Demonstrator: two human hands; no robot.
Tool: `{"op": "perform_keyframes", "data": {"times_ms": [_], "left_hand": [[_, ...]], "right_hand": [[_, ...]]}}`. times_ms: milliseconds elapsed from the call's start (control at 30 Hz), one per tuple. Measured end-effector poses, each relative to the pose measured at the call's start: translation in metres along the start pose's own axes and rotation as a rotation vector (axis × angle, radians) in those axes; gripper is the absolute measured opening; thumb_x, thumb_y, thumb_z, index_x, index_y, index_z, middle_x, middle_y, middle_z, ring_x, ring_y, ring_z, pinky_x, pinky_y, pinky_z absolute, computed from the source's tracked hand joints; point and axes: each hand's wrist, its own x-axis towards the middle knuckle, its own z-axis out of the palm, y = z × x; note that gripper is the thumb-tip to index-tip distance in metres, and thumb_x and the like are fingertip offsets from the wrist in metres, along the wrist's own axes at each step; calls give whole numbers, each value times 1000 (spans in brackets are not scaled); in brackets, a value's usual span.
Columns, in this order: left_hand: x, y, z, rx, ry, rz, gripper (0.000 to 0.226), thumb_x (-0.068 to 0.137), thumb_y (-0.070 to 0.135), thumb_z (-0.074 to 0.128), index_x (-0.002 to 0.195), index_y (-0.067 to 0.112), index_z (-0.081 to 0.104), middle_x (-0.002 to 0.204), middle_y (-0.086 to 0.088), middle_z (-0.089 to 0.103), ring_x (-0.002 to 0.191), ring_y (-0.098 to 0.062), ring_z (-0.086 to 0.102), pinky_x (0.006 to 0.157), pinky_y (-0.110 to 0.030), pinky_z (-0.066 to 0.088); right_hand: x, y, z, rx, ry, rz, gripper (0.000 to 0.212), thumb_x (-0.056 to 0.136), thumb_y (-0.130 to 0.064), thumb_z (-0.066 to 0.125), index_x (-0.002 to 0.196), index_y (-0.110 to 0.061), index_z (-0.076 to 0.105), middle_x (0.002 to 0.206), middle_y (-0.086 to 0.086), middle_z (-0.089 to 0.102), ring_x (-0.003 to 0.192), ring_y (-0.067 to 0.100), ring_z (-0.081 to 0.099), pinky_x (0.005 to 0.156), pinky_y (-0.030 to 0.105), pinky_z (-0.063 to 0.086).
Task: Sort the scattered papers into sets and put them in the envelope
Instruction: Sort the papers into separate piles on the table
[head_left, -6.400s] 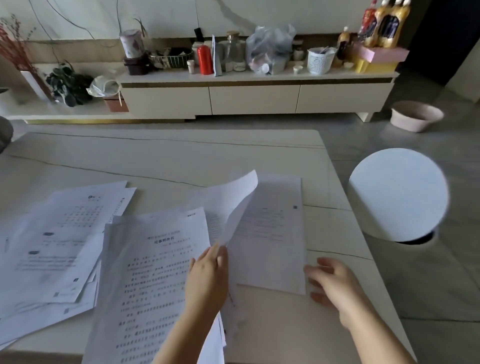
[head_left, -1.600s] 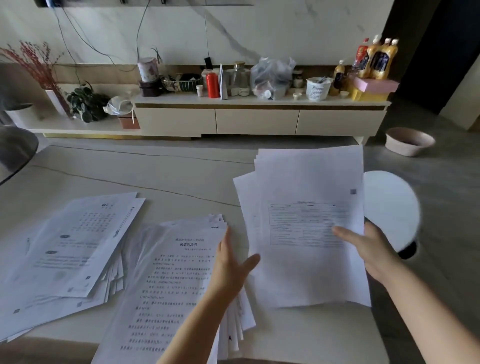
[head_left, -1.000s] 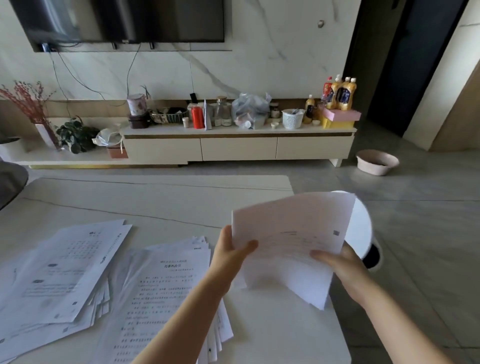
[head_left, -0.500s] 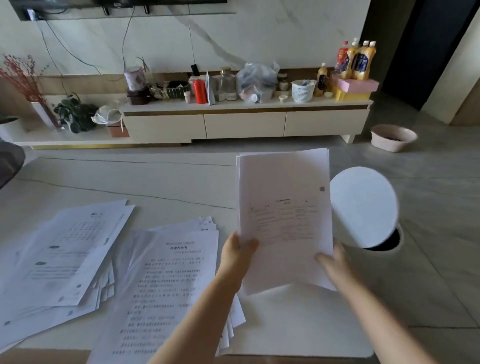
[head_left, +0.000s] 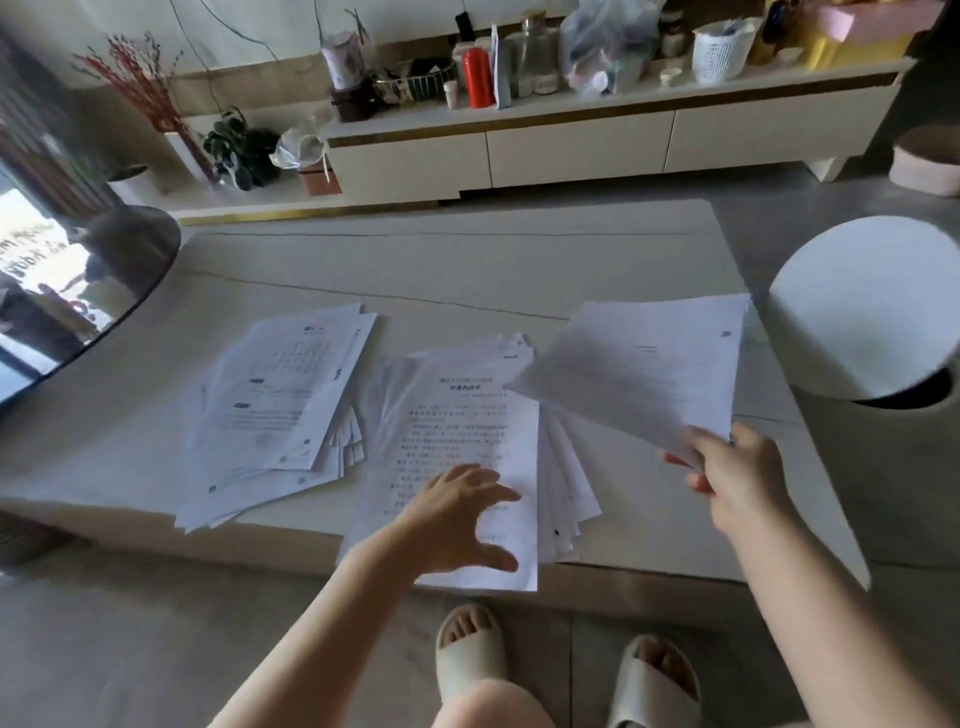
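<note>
Your right hand (head_left: 737, 470) pinches the squared set of sheets (head_left: 644, 371) clear of the table (head_left: 467, 270) — your left hand (head_left: 457, 514), open-fingered, reaches for the middle pile (head_left: 457, 431) to gather it.

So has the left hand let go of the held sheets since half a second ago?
Yes. The left hand has come down and leftward onto the middle pile on the table; only the right hand holds the sheets.

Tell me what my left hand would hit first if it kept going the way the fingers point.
Probably the top sheet of the middle pile. The left hand hovers spread over it, fingers pointing right and slightly down; height above the paper is unclear.
</note>
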Motion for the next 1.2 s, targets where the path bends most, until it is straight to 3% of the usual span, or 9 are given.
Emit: {"op": "perform_keyframes", "data": {"times_ms": [133,467,633,700,767,833,933,1067,1200], "left_hand": [[-18,-12,35,159,-62,-20,109,70,63,69,150,38,-1,159,1,-14,146,-21,-16,118,-48,-7],[10,-25,41,-161,234,38,72,74,59,67,137,31,49,152,0,32,142,-22,21,116,-40,21],[4,-22,32,-534,713,-277,14,88,23,66,99,17,72,91,-3,69,82,-20,63,73,-27,44],[-1,-20,25,-542,767,-367,46,91,21,61,132,37,48,86,4,66,74,-18,62,69,-28,44],[-6,-20,21,-452,789,-316,72,92,16,60,142,50,20,97,9,60,71,-17,62,66,-31,50],[-9,-26,23,-189,837,-138,61,89,8,61,135,41,39,106,2,60,66,-21,64,53,-37,54],[-7,-32,31,11,703,56,26,85,25,53,106,23,68,105,-1,59,66,-23,65,48,-38,56],[1,-19,35,4,274,-94,65,81,60,59,135,25,48,136,7,40,120,-13,47,100,-26,38],[11,-16,28,131,332,-31,60,82,61,53,127,21,57,126,5,50,108,-14,56,85,-26,47]], "right_hand": [[-16,-6,13,-24,-73,43,19,90,0,52,76,-13,51,82,-3,60,61,23,67,31,16,25],[-22,-15,43,-74,-153,-30,4,89,-7,55,86,-7,55,83,0,64,59,23,67,38,22,29],[-17,-25,55,-145,-136,-128,11,88,-12,53,77,-15,55,94,13,66,77,42,66,40,23,34],[-15,-22,57,-159,-120,-133,10,88,-13,52,78,-14,55,96,17,65,85,45,65,42,24,35],[-15,-19,57,-165,-121,-119,7,89,-13,52,83,-12,56,94,14,65,85,43,66,42,24,36],[-15,-18,56,-171,-134,-103,7,89,-12,52,91,-8,57,95,13,64,80,40,66,42,25,36],[-13,-14,56,-164,-142,-70,8,89,-12,52,92,-7,57,99,16,65,79,39,67,39,23,34],[-12,-12,58,-153,-170,-9,5,90,-12,53,90,-12,58,95,12,65,72,31,70,35,18,32],[-16,-16,58,-144,-214,-5,10,92,-9,50,100,-8,57,82,1,63,48,14,63,35,18,31]]}}
